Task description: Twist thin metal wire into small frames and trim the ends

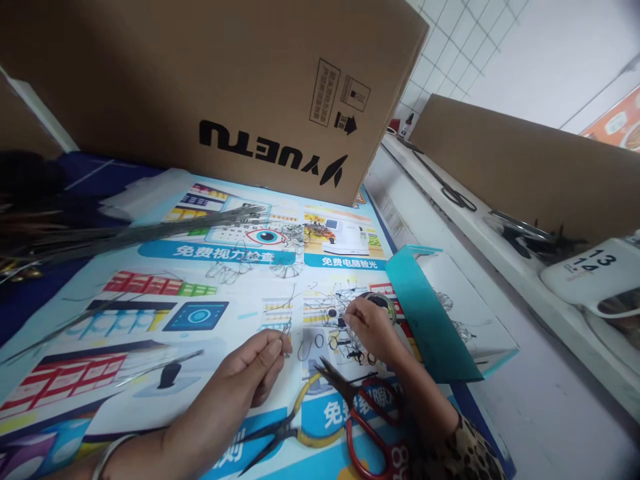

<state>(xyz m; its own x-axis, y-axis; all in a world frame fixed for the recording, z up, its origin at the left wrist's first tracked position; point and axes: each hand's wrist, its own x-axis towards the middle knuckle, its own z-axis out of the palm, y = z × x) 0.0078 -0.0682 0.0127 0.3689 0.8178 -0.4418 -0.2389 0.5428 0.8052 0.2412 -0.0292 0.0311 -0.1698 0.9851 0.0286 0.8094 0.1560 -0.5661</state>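
My left hand (pixel 255 370) is closed in a pinch on a thin bent wire (pixel 286 327) that rises from its fingertips. My right hand (pixel 373 330) is pinched together over a heap of small wire hooks and rings (pixel 335 310) on the printed poster (pixel 200 293); what its fingers hold is too small to name. Red-handled scissors (pixel 367 417) lie under my right wrist, blades pointing up-left. Yellow-handled pliers (pixel 290 430) lie just in front of my left hand.
A bundle of long straight wires (pixel 150 230) lies at the left. A large YUETU cardboard box (pixel 225 87) stands at the back. A teal-edged white box lid (pixel 440 313) sits right of my hand. Another cardboard piece (pixel 525 167) and black scissors (pixel 450 190) rest on the white ledge.
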